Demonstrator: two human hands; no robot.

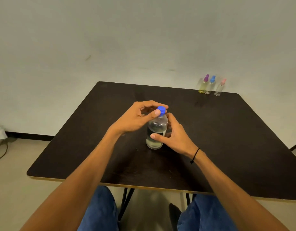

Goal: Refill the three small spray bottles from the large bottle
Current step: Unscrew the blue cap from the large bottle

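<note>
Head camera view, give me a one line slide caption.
Left hand pinches the blue cap while right hand steadies the large bottle.

Both bare forearms reach from the near edge toward the middle of the scene, converging. The left hand (135,118) sits higher, its thumb and curled fingers closed in a pinching grip. The right hand (173,133) sits lower and just to the right, thumb and fingers curled round in a wrapping grip, a thin black band on its wrist.
</note>
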